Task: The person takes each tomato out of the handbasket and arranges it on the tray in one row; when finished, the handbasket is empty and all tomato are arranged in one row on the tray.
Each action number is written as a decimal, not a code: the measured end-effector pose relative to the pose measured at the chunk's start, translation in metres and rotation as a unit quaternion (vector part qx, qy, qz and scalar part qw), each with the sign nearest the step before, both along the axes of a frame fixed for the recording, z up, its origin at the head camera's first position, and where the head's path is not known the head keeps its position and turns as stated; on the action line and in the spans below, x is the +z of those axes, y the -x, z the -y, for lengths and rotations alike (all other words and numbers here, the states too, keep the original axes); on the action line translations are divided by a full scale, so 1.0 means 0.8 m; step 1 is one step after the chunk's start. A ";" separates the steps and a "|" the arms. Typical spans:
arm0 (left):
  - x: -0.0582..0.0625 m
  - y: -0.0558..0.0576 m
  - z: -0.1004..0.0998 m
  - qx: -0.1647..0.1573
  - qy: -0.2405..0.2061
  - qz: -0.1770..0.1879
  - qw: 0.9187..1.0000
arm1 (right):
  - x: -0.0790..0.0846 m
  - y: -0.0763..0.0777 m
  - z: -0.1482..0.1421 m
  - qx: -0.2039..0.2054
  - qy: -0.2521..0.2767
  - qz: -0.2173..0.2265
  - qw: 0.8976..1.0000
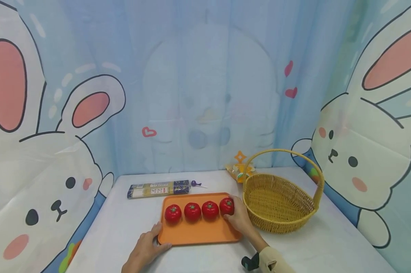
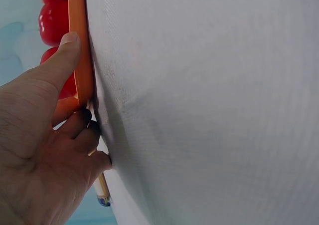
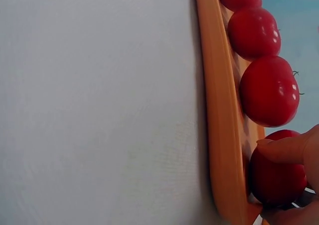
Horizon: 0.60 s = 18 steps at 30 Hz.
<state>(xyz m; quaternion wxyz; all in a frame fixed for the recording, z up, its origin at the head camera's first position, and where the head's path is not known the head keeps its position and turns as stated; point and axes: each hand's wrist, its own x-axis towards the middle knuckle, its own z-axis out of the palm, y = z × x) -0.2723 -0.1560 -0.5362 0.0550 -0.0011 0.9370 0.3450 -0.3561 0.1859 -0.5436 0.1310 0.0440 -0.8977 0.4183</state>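
Several red tomatoes stand in a row on an orange tray point(image 1: 198, 234) in the head view. My right hand point(image 1: 240, 217) grips the rightmost tomato point(image 1: 227, 206), which is within the tray by its right side. In the right wrist view the thumb lies across this tomato point(image 3: 276, 177); part of the fingers is cut off by the frame edge. At the tray's near left corner, my left hand point(image 1: 146, 247) holds the rim. The left wrist view shows its thumb point(image 2: 70, 50) on the tray's near side point(image 2: 82, 50) and the other fingers around the corner.
A yellow wicker basket point(image 1: 277, 226) with a tall handle stands right of the tray. Behind the tray lie a long blue-and-gold packet point(image 1: 158, 189) and a small purple-headed item point(image 1: 194, 183). A yellow-orange package point(image 1: 241, 173) sits by the back curtain point(image 1: 205, 94).
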 end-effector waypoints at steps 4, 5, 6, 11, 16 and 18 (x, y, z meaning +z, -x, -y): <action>0.000 0.001 0.000 -0.001 0.002 -0.003 1.000 | 0.003 -0.001 0.001 -0.006 0.000 0.006 1.000; 0.000 0.002 0.000 -0.003 0.002 -0.005 1.000 | 0.003 -0.002 0.002 -0.008 -0.001 0.008 1.000; 0.000 0.002 0.000 -0.004 0.000 -0.007 1.000 | 0.003 -0.002 0.002 -0.009 -0.005 0.006 1.000; -0.002 0.003 0.002 -0.006 -0.005 -0.010 1.000 | 0.001 -0.004 0.003 -0.011 -0.008 0.004 1.000; -0.003 0.002 0.002 -0.006 -0.007 -0.010 1.000 | -0.001 -0.005 0.004 -0.018 -0.008 0.007 1.000; -0.003 0.002 0.002 -0.006 -0.008 -0.013 1.000 | -0.001 -0.006 0.004 -0.018 -0.010 0.008 1.000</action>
